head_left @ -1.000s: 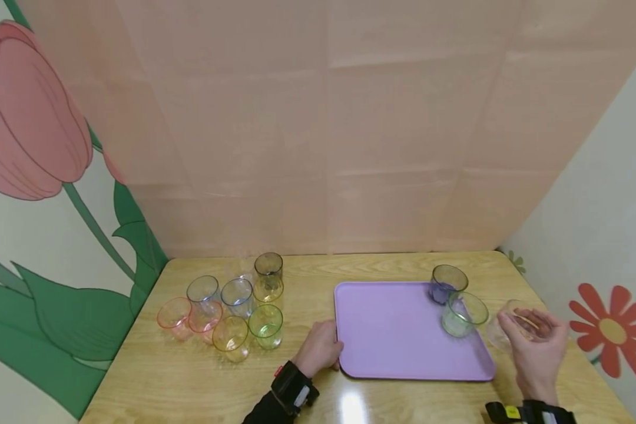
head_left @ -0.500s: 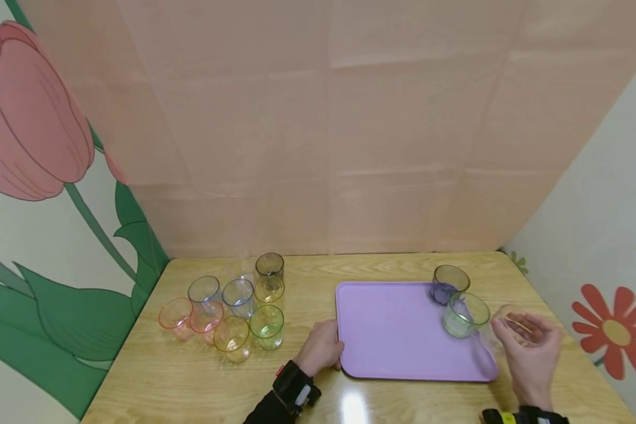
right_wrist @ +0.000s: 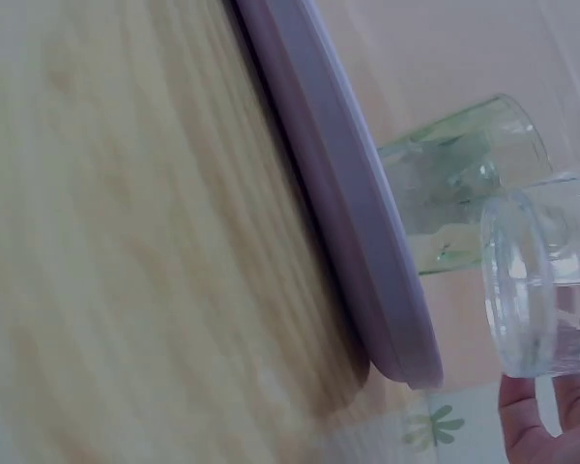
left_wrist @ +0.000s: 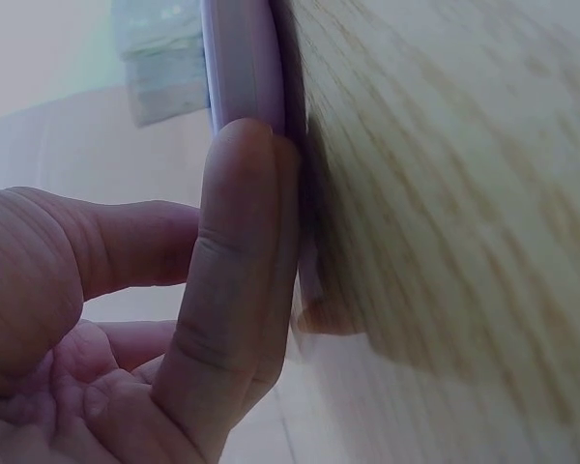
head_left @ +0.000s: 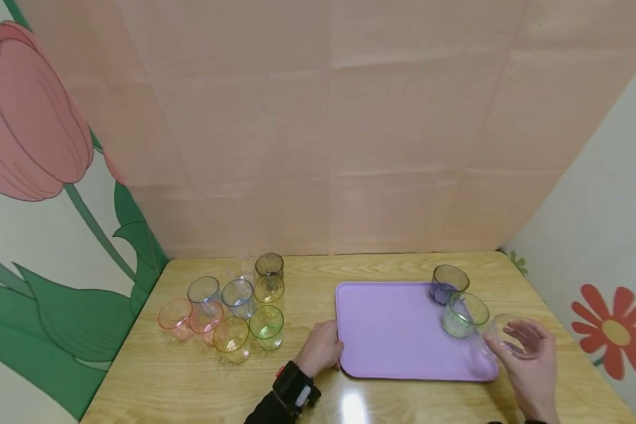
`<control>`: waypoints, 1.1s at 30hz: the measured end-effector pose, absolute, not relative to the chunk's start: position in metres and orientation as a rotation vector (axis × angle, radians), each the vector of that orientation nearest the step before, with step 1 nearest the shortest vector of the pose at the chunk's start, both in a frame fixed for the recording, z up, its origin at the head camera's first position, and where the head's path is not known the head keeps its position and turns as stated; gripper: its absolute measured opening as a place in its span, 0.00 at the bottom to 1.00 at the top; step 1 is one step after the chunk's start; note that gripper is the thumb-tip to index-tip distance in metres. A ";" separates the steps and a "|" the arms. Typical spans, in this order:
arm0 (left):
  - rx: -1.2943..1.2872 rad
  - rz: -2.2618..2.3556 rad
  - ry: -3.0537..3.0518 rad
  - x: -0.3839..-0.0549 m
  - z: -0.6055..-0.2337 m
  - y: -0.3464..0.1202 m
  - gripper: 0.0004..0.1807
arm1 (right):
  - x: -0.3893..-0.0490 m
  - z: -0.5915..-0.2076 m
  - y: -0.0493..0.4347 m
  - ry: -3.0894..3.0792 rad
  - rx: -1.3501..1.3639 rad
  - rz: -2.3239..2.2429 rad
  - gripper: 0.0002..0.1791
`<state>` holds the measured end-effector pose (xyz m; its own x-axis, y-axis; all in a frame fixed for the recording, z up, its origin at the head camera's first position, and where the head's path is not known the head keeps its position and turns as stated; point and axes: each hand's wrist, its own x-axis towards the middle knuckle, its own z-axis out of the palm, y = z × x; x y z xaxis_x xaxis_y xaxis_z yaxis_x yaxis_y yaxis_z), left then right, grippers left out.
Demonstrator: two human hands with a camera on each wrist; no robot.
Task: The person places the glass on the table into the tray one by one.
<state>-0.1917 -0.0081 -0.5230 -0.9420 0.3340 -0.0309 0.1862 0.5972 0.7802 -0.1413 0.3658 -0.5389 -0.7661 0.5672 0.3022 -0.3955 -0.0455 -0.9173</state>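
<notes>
My left hand (head_left: 320, 349) grips the left edge of a purple tray (head_left: 392, 330); in the left wrist view its thumb and fingers (left_wrist: 234, 222) are at the tray's rim (left_wrist: 244, 68). My right hand (head_left: 532, 371) holds a clear drinking glass (right_wrist: 522, 300) by its side, upright, just past the tray's right edge. The right wrist view shows this glass's base raised above the tray top. On the tray's right side stand a green-tinted glass (head_left: 460, 324) and, behind it, a dark-rimmed glass (head_left: 447, 288).
Several tinted glasses stand close together on the left of the wooden table (head_left: 307, 400), among them a pink glass (head_left: 177, 327), a yellow glass (head_left: 233, 341) and a green glass (head_left: 267, 330). A beige sheet (head_left: 318, 147) hangs behind the table.
My right hand has moved left with the clear glass, bringing it closer to the tray's right edge and the green-tinted glass. My left hand stays on the tray's edge.
</notes>
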 end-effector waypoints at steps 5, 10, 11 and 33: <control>0.443 1.247 2.663 -0.192 -0.523 -0.009 0.08 | -0.137 -0.540 0.362 -1.721 -0.312 1.861 0.41; 0.419 1.247 2.642 -0.193 -0.524 -0.008 0.07 | -0.131 -0.543 0.361 -1.798 -0.273 1.876 0.44; 0.417 1.251 2.636 -0.192 -0.524 -0.008 0.07 | -0.130 -0.544 0.361 -1.802 -0.255 1.890 0.43; 0.451 1.245 2.649 -0.192 -0.523 -0.008 0.07 | -0.126 -0.545 0.357 -2.480 -0.282 1.328 0.52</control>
<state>-0.1919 -0.0079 -0.5234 -0.9378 0.3456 -0.0337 0.1946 0.6034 0.7733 -0.1260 0.3566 -0.5448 -0.9317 0.3160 0.1793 0.0259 0.5500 -0.8348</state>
